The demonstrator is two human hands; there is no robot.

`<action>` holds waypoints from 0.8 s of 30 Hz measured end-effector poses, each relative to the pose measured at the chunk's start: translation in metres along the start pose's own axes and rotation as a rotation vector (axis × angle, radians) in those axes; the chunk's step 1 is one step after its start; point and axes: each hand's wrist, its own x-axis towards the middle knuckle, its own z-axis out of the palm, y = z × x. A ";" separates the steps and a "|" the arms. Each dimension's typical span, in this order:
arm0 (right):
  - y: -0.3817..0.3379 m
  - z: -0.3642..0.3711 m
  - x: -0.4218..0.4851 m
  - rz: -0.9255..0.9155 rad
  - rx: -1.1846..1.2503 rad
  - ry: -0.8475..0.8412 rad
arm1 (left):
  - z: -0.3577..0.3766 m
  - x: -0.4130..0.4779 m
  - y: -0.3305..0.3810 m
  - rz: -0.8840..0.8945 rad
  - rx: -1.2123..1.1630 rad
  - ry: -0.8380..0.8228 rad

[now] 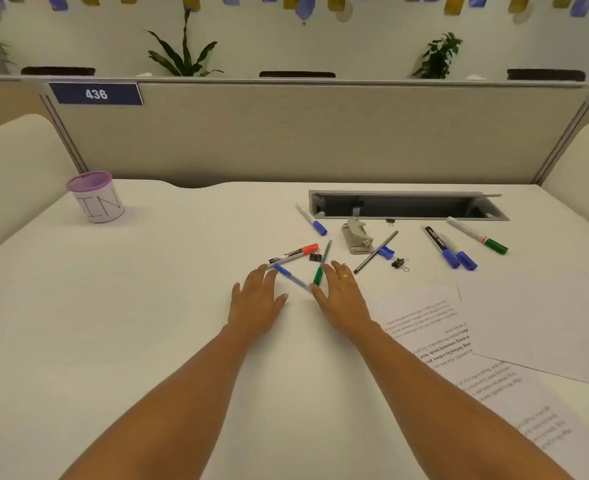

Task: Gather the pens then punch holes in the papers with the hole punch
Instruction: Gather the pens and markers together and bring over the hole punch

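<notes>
Resting flat and spread on the white desk (pixel 130 306), holding nothing, were the left hand (pixel 256 299) and the right hand (pixel 341 296), with a blue-capped pen (pixel 291 277) and a green-capped pen (pixel 321 263) lying between their fingertips and a red-capped marker (pixel 293 255) just beyond. Farther right lay the grey hole punch (pixel 357 237), a dark pencil (pixel 376 251), binder clips (pixel 399 263), a blue-capped marker (pixel 311 219) near the cable tray (pixel 407 204), two more blue markers (pixel 450 249) and a green marker (pixel 476 234). Printed papers (pixel 459 341) sat near right; a purple mesh cup (pixel 95 196) stood far left.
</notes>
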 end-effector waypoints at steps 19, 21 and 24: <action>-0.026 0.034 0.048 -0.100 -0.058 -0.095 | 0.016 0.028 -0.035 0.071 0.128 0.022; -0.038 0.040 0.046 -0.118 -0.040 -0.090 | 0.014 0.023 -0.047 0.039 0.100 0.044; -0.057 0.050 0.041 -0.157 -0.009 -0.085 | 0.010 0.013 -0.069 0.005 0.087 0.058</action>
